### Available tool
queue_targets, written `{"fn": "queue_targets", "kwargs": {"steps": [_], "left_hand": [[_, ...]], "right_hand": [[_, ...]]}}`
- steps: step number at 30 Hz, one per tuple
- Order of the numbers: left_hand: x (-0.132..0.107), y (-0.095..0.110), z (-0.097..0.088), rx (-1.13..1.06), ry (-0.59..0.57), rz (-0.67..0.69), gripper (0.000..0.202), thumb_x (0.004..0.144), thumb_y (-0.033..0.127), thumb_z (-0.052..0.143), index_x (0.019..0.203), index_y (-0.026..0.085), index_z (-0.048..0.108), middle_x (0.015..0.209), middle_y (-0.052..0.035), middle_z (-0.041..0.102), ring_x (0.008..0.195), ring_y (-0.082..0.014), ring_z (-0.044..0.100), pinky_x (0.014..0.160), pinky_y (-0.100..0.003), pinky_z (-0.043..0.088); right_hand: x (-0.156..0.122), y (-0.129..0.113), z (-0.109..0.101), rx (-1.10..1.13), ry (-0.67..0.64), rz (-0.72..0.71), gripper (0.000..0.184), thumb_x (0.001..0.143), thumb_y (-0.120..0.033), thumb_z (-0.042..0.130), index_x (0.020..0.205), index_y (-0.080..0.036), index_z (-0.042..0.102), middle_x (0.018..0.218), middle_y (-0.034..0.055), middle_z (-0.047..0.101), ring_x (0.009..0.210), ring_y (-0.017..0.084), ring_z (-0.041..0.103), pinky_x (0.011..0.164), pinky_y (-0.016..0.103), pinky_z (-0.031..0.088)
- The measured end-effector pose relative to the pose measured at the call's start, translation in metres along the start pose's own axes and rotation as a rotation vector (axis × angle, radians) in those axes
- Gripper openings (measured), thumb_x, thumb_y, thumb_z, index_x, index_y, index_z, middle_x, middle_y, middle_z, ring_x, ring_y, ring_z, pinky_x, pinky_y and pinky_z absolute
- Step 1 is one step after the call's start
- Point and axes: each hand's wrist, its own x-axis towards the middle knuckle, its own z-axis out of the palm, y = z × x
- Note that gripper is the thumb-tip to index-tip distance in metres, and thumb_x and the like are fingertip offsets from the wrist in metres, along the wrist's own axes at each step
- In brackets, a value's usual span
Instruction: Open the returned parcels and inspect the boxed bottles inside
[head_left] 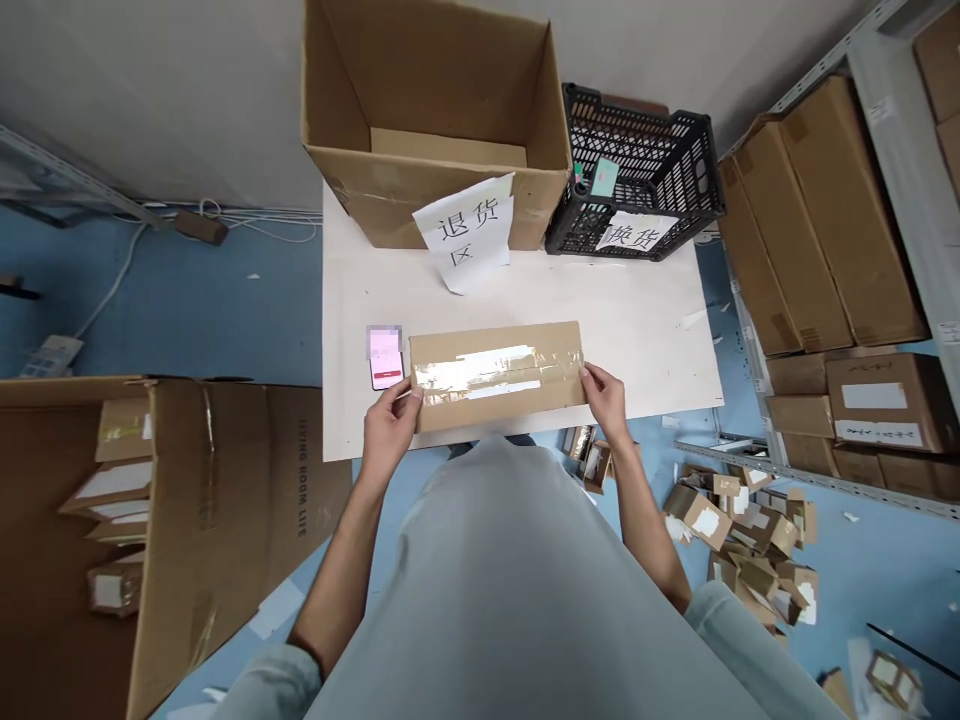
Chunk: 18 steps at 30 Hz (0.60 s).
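Observation:
A long, flat cardboard box [499,400] lies across the front of the white table [637,320], with shiny tape and torn white label remnants along its top. My left hand [393,425] grips its left end, thumb on top near the corner. At the opposite end, my right hand [604,400] pinches the right edge between thumb and fingers. Close to the box's left end lies a phone [386,365] with a lit pink screen. The underside of the box is hidden.
Behind stand a large open carton [450,205] with a paper sign [472,235] and a black plastic crate [637,195]. A big carton [247,480] holding parcels is at left. Shelves with boxes [840,220] line the right; discarded boxes [757,530] litter the blue floor.

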Motion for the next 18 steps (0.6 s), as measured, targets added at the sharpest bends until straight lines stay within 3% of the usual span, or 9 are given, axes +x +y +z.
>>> {"fn": "queue_targets", "kwargs": {"steps": [5,10,13,18], "left_hand": [[0.01,-0.018,-0.004,-0.072,-0.069,-0.012,0.064,0.086,0.062,0.084,0.132,0.018,0.076,0.144,-0.019,0.076,0.137,-0.0359,0.072,0.118,-0.053,0.059],[-0.001,-0.016,0.002,-0.052,-0.085,-0.026,0.065,0.092,0.061,0.079,0.142,0.019,0.073,0.15,-0.0182,0.073,0.136,-0.035,0.073,0.118,-0.053,0.059],[-0.004,-0.012,0.019,-0.033,-0.087,-0.026,0.064,0.092,0.06,0.08,0.141,0.018,0.074,0.15,-0.0183,0.073,0.135,-0.035,0.074,0.117,-0.052,0.06],[-0.005,-0.001,0.068,-0.033,-0.079,0.0,0.065,0.093,0.062,0.079,0.142,0.018,0.073,0.151,-0.0184,0.073,0.136,-0.0335,0.073,0.119,-0.05,0.058]], "right_hand": [[-0.012,0.005,0.015,-0.003,0.03,-0.002,0.062,0.103,-0.072,0.061,0.132,-0.022,0.083,0.141,0.0109,0.081,0.134,0.035,0.075,0.122,0.053,0.055],[-0.015,0.001,0.013,0.003,0.029,-0.015,0.065,0.103,-0.074,0.058,0.134,-0.022,0.083,0.141,0.0091,0.081,0.131,0.033,0.076,0.119,0.049,0.057],[-0.007,0.005,0.001,0.015,0.025,-0.015,0.067,0.105,-0.073,0.056,0.138,-0.022,0.081,0.145,0.0078,0.079,0.133,0.032,0.074,0.119,0.049,0.057],[0.025,0.025,-0.036,0.058,0.031,0.001,0.069,0.1,-0.076,0.061,0.138,-0.022,0.082,0.146,0.0077,0.078,0.137,0.034,0.072,0.119,0.052,0.058]]}}
